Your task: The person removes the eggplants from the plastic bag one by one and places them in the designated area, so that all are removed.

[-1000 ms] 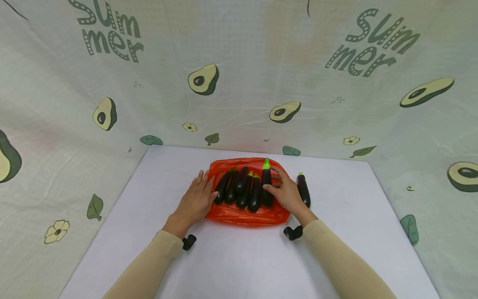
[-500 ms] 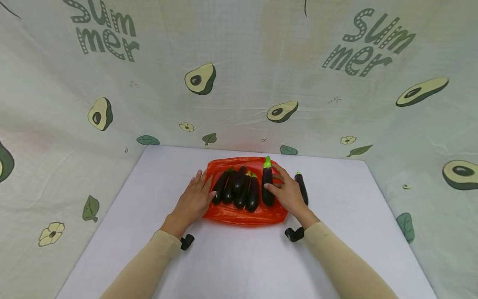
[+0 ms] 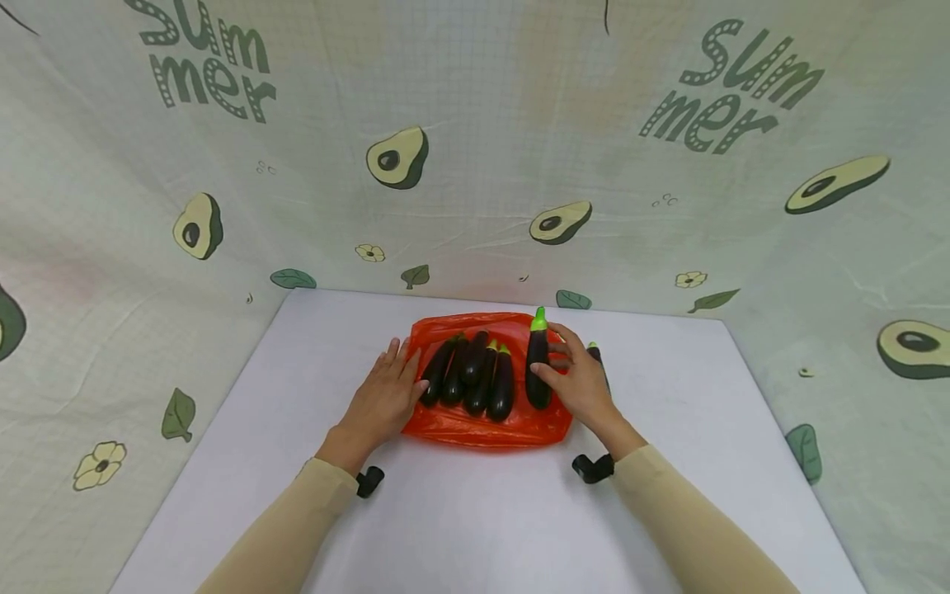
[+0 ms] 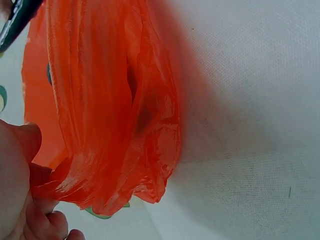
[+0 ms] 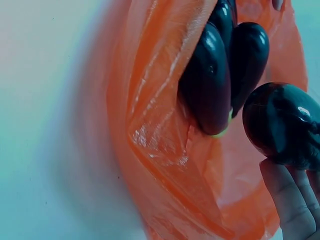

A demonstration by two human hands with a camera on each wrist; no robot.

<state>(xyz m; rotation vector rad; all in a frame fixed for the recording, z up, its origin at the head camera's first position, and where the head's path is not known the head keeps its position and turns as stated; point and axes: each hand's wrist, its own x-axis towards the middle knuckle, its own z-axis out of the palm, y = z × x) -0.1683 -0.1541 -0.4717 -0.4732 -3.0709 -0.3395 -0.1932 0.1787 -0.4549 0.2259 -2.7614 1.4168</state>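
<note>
A red plastic bag [image 3: 519,425] lies spread wide on the white table, with several dark eggplants [image 3: 503,388] side by side in it. At the bag's left edge is my left hand [image 3: 382,396]; the left wrist view has the bag's rim [image 4: 65,182] pinched between thumb and fingers. My right hand [image 3: 582,379] holds an eggplant [image 3: 538,367] with a bright green stem over the bag's right side, stem pointing away. In the right wrist view fingers [image 5: 287,195] support that eggplant's dark rounded end [image 5: 280,122]. Another eggplant [image 3: 596,353] lies right of the bag, partly hidden behind my right hand.
The white table [image 3: 475,520] extends to both sides of the bag and in front of it. A cloth backdrop [image 3: 475,165] printed with avocados and leaves rises behind the table and along both sides.
My right hand has moved slightly right and lifted the eggplant it holds, away from the others in the bag. The left hand stays at the bag's left edge.
</note>
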